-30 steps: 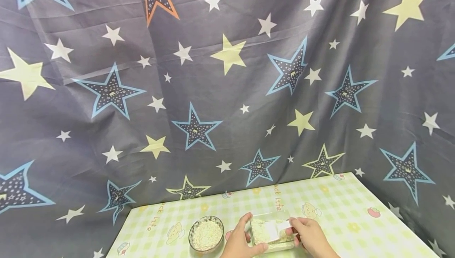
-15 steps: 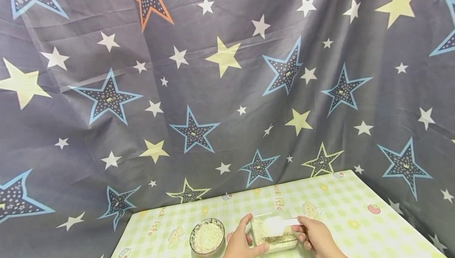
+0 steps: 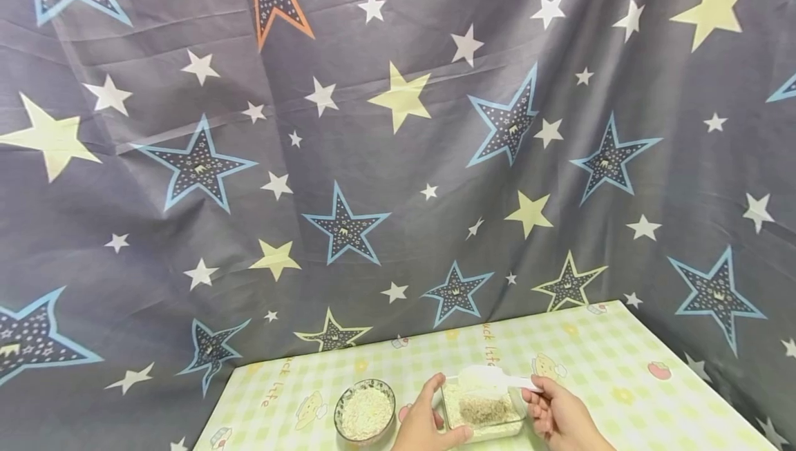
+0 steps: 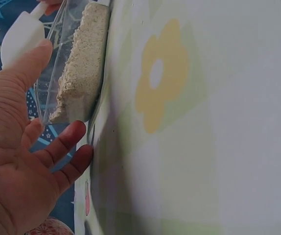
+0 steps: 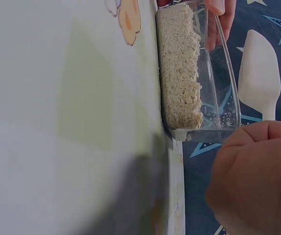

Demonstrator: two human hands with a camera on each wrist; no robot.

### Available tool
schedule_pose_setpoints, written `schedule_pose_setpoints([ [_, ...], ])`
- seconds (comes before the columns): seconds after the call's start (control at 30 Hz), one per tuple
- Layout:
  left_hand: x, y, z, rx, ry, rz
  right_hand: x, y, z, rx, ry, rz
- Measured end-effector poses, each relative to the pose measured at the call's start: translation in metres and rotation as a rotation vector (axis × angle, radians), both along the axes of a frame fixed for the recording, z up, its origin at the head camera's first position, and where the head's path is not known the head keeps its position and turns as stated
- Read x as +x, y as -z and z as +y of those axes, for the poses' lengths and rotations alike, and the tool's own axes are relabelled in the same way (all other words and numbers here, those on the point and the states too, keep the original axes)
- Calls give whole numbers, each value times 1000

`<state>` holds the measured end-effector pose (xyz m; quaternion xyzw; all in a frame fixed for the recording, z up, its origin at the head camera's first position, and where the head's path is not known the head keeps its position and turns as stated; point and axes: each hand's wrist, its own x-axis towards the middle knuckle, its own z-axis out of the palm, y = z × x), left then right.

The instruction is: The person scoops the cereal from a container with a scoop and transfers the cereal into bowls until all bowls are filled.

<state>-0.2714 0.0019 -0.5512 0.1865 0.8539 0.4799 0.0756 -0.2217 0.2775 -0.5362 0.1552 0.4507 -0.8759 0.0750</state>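
My left hand point(image 3: 425, 418) holds a clear rectangular container point(image 3: 497, 432) at its left end, thumb on the near side and index finger at the far corner. Pale oat-like flakes point(image 5: 177, 68) fill its lower part, and a browner patch shows on their surface in the head view. Between thumb and fingers, my right hand point(image 3: 562, 415) pinches the handle of a white scoop point(image 3: 484, 378). The scoop is above the container, apart from the flakes; both wrist views show it clear of the rim. What it carries cannot be made out.
Left of the container stands a dark-patterned glass bowl point(image 3: 365, 411) full of similar pale flakes. Both rest on a table with a green-checked cloth point(image 3: 622, 361). Behind the table hangs a grey star-patterned curtain point(image 3: 348, 154).
The scoop has risen from the flakes toward the container's far side, uncovering the browner patch. My right hand has shifted slightly right. My left hand keeps its hold on the container.
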Motion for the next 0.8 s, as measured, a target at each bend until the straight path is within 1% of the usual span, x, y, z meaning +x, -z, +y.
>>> schedule_pose_setpoints([
  [0.1, 1, 0, 1, -10, 4, -4, 0, 0, -1, -5, -17, 7],
  [0.17, 1, -1, 1, -34, 7, 10, 0, -1, -1, -1, -23, 12],
  [0.23, 2, -3, -1, -59, 14, 34, 1, -3, -2, 6, -28, 20],
  [0.3, 4, -7, -3, -85, 14, 73, 1, -5, -2, 11, -37, 27],
  [0.33, 2, -5, -6, -106, 9, 97, 1, -6, -3, 15, -38, 27],
  [0.37, 4, -9, -9, -116, 5, 124, 1, -7, -3, 17, -37, 26],
  [0.4, 6, -13, -13, -130, -1, 165, 0, -9, -4, 21, -37, 26],
  [0.43, 7, -17, -18, -142, -13, 228, 0, -10, -5, 27, -36, 24],
  [0.5, 10, -25, -29, -172, -64, 369, -1, -13, -6, 45, -33, 24],
  [0.53, 11, -28, -36, -188, -104, 442, -2, -15, -7, 56, -32, 25],
  [0.57, 15, -34, -43, -197, -144, 510, -2, -16, -8, 64, -35, 29],
  [0.6, 16, -35, -51, -214, -193, 569, -2, -18, -9, 74, -41, 36],
  [0.63, 15, -35, -59, -223, -239, 608, -2, -20, -10, 81, -46, 45],
  [0.67, 14, -35, -67, -237, -285, 616, -2, -22, -11, 84, -56, 55],
  [0.7, 12, -34, -76, -255, -319, 604, -3, -24, -13, 85, -69, 67],
  [0.73, 11, -33, -84, -265, -346, 577, -3, -26, -15, 82, -83, 76],
  [0.77, 10, -32, -92, -274, -361, 541, -4, -27, -18, 78, -98, 87],
  [0.8, 9, -30, -99, -282, -372, 490, -4, -29, -21, 72, -118, 99],
])
